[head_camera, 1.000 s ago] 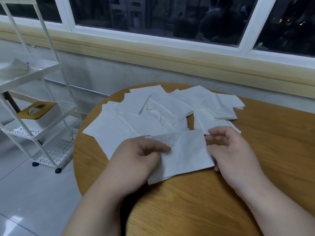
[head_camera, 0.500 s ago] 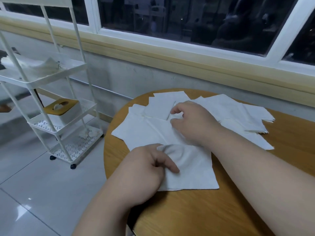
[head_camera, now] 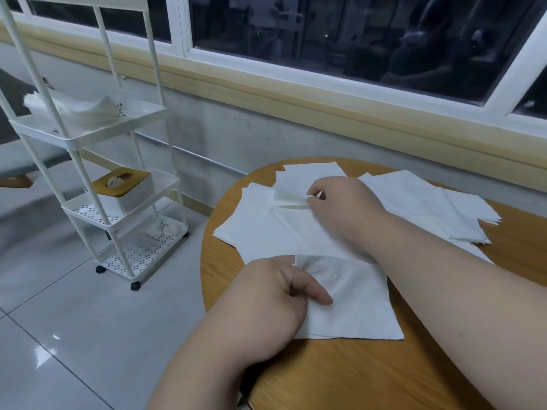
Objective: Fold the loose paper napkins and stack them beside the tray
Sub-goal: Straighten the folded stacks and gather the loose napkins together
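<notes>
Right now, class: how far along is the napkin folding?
Done: one folded napkin, held by the left hand. In hand: the right hand pinches a loose napkin. Left: the other unfolded napkins spread across the table; no stack there yet.

My arms [head_camera: 207, 368] bare as far as I see, left grip [head_camera: 266, 303] and right grip [head_camera: 343, 202] bare too, fingers [head_camera: 318, 294] short and rounded, a tiny dark mark on my right forearm [head_camera: 444, 291].

A home-like room is showing: a tiled floor [head_camera: 74, 306], a wheeled shelf trolley [head_camera: 97, 161], a tissue box [head_camera: 124, 187], and a dark window [head_camera: 355, 39].
</notes>
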Action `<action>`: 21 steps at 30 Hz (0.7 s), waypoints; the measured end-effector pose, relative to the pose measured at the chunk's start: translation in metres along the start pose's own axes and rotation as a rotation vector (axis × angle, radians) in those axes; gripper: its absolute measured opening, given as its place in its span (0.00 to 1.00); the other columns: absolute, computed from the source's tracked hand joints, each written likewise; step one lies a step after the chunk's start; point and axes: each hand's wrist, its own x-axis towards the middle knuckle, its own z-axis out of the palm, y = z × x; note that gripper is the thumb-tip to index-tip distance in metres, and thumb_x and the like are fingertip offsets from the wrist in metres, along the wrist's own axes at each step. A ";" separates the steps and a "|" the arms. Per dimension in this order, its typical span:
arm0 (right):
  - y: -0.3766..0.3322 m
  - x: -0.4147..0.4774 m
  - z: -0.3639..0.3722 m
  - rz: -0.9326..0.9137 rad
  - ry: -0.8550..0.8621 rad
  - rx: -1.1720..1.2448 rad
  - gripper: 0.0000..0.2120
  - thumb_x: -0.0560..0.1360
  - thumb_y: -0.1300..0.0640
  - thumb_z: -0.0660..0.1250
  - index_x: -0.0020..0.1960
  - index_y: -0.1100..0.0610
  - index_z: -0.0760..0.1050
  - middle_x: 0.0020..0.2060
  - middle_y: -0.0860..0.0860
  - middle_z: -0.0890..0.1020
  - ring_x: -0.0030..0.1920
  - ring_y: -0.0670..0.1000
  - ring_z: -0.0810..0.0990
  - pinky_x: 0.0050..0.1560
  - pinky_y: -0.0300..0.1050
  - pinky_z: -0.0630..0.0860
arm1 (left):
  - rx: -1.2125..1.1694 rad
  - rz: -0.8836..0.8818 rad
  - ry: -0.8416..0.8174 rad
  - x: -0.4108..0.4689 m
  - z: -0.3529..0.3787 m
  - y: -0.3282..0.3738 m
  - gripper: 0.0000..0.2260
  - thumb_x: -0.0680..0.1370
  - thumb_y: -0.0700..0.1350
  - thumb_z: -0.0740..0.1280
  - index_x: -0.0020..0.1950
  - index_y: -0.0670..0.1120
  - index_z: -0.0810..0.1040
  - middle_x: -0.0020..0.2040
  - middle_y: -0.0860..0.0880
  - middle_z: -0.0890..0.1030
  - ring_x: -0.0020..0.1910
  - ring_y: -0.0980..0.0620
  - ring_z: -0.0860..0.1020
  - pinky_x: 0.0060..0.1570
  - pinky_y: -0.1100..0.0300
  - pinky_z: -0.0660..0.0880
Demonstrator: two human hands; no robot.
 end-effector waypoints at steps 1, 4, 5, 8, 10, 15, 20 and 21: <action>0.001 -0.001 -0.003 0.021 0.022 0.070 0.09 0.79 0.53 0.62 0.50 0.48 0.81 0.45 0.43 0.81 0.48 0.50 0.78 0.45 0.45 0.76 | 0.017 0.001 0.009 0.000 0.001 -0.001 0.22 0.77 0.34 0.64 0.37 0.61 0.86 0.42 0.55 0.80 0.48 0.70 0.64 0.43 0.55 0.74; 0.001 -0.009 -0.015 0.102 0.096 0.296 0.07 0.78 0.56 0.65 0.47 0.48 0.81 0.41 0.42 0.80 0.43 0.50 0.80 0.40 0.42 0.73 | 0.044 0.022 0.033 0.002 0.003 -0.004 0.24 0.76 0.35 0.64 0.36 0.65 0.84 0.50 0.52 0.79 0.53 0.69 0.64 0.44 0.60 0.74; 0.002 -0.015 -0.021 0.137 0.124 0.375 0.08 0.77 0.57 0.65 0.45 0.48 0.81 0.39 0.42 0.81 0.42 0.50 0.81 0.41 0.43 0.75 | 0.025 0.025 0.030 0.002 0.003 -0.004 0.24 0.76 0.34 0.64 0.36 0.63 0.85 0.44 0.51 0.79 0.42 0.67 0.52 0.34 0.65 0.71; 0.008 -0.036 -0.038 0.214 0.208 0.566 0.09 0.75 0.57 0.65 0.40 0.52 0.83 0.32 0.47 0.83 0.38 0.52 0.82 0.42 0.51 0.79 | -0.017 0.044 0.014 0.000 0.004 0.001 0.22 0.76 0.32 0.64 0.38 0.58 0.87 0.41 0.50 0.79 0.26 0.63 0.58 0.31 0.59 0.72; 0.015 -0.055 -0.049 0.239 0.300 0.681 0.09 0.75 0.55 0.69 0.38 0.55 0.81 0.33 0.50 0.83 0.33 0.52 0.81 0.40 0.54 0.79 | -0.023 0.060 0.002 -0.002 0.007 0.003 0.22 0.76 0.31 0.64 0.38 0.56 0.87 0.25 0.64 0.69 0.23 0.64 0.66 0.28 0.75 0.63; 0.048 -0.126 -0.079 0.347 0.511 0.900 0.08 0.72 0.61 0.74 0.39 0.49 0.79 0.36 0.49 0.80 0.40 0.54 0.79 0.40 0.51 0.74 | -0.044 0.040 -0.029 -0.003 0.018 0.007 0.21 0.76 0.32 0.64 0.37 0.55 0.87 0.21 0.62 0.70 0.20 0.61 0.66 0.24 0.71 0.60; 0.054 -0.185 -0.105 0.314 0.476 1.166 0.18 0.74 0.72 0.68 0.45 0.48 0.77 0.37 0.47 0.81 0.39 0.55 0.80 0.40 0.49 0.76 | -0.051 0.031 -0.068 -0.005 0.039 0.015 0.21 0.76 0.35 0.66 0.36 0.60 0.86 0.27 0.57 0.74 0.28 0.58 0.70 0.28 0.67 0.64; 0.052 -0.193 -0.110 0.290 0.447 1.174 0.17 0.73 0.72 0.68 0.46 0.49 0.78 0.36 0.47 0.81 0.38 0.54 0.80 0.38 0.48 0.76 | -0.038 0.029 -0.075 -0.005 0.043 0.016 0.21 0.76 0.36 0.66 0.36 0.61 0.86 0.30 0.53 0.77 0.31 0.55 0.72 0.30 0.65 0.65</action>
